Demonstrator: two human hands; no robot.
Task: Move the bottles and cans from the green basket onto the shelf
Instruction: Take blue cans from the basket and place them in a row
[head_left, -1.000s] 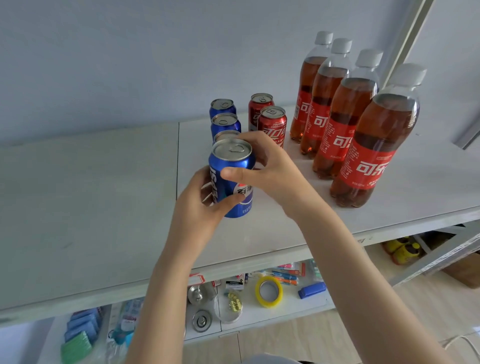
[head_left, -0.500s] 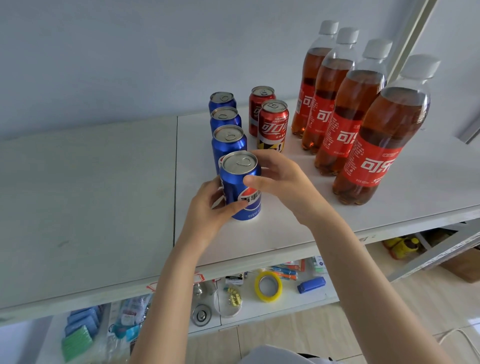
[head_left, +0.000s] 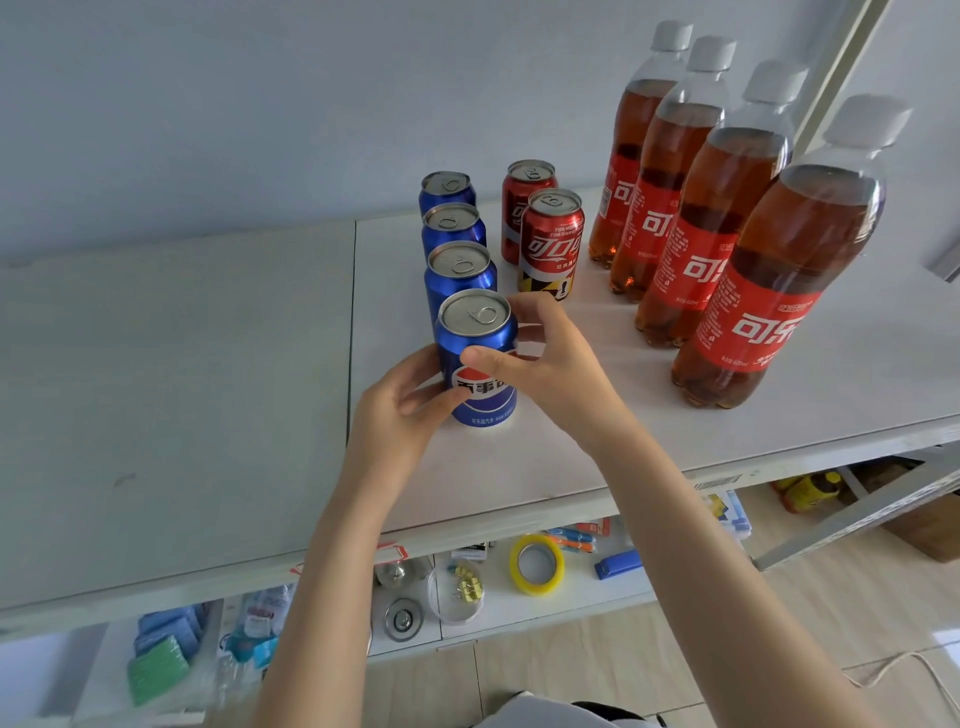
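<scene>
A blue cola can (head_left: 478, 338) stands upright on the white shelf (head_left: 571, 447), at the front of a row of blue cans (head_left: 460, 270). My left hand (head_left: 400, 410) grips its left side and my right hand (head_left: 545, 358) grips its right side, thumb across the logo. Two red cans (head_left: 550, 239) stand to the right of the blue row. Further right, several brown cola bottles (head_left: 774, 291) with red labels and white caps stand in a line. The green basket is out of view.
The left shelf panel (head_left: 171, 395) is bare. A lower shelf holds a yellow tape roll (head_left: 536, 564), a blue stapler (head_left: 618, 564), a clear dish of clips (head_left: 462, 590) and blue and green packs (head_left: 161, 654). A slanted metal post (head_left: 836, 78) rises behind the bottles.
Both hands turned the front blue can so that its logo faces me and settled it on the shelf in line with the blue row. The view shifted slightly.
</scene>
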